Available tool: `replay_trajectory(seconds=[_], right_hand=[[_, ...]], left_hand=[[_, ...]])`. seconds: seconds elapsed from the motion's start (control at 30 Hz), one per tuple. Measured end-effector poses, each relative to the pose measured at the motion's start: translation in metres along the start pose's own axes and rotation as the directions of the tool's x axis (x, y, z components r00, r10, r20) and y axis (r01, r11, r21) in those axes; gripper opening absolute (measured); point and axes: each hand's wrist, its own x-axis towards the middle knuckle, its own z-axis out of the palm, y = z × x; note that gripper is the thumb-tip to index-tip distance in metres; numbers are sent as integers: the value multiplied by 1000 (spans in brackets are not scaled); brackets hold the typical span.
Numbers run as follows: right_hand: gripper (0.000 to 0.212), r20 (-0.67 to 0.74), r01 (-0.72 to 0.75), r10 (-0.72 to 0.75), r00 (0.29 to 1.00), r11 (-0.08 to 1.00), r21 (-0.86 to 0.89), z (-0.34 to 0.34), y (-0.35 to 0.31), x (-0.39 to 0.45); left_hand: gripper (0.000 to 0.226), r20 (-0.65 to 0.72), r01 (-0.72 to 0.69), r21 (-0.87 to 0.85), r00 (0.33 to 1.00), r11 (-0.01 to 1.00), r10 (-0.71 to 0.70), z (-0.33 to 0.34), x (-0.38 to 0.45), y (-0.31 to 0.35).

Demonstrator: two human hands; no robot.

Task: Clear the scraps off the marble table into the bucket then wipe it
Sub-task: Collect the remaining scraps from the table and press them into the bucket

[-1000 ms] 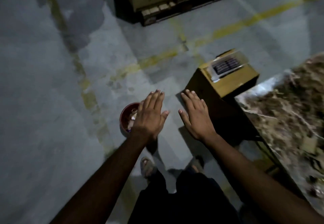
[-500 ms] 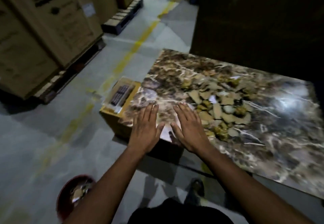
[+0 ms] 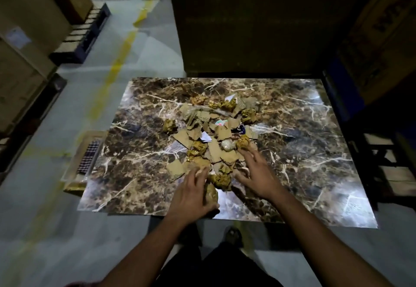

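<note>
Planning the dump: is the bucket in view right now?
No, only the marble table, the scraps, both hands and floor show.

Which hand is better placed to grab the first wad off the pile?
Left. The left hand already curls around a crumpled wad at the near edge of the marble table; the right hand lies spread over flat cardboard scraps.

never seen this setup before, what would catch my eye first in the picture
A heap of scraps, torn cardboard and crumpled gold wrappers, sits mid-way across the glossy marble table. At its near edge both hands work the pile: the left hand grips a brown wad, and the right hand lies spread on the scraps. A yellow line runs along the grey floor to the left.
</note>
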Motion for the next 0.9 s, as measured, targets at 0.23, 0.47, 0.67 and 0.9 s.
replay_trajectory(seconds=[0.23, 0.47, 0.67, 0.9], right_hand=[[110, 180, -181, 161, 970, 979, 99, 52, -4, -14], [55, -46, -168, 179, 983, 969, 178, 59, -39, 33], [62, -160, -168, 231, 960, 928, 332, 32, -58, 72], [52, -273, -176, 262, 926, 936, 304, 11, -26, 83]], left_hand=[[78, 14, 17, -126, 1000, 992, -15, 22, 25, 2], [71, -123, 21, -405, 989, 914, -77, 10, 61, -18], [77, -232, -28, -508, 967, 861, -106, -15, 94, -41], [85, -233, -7, -390, 968, 921, -92, -27, 97, -80]])
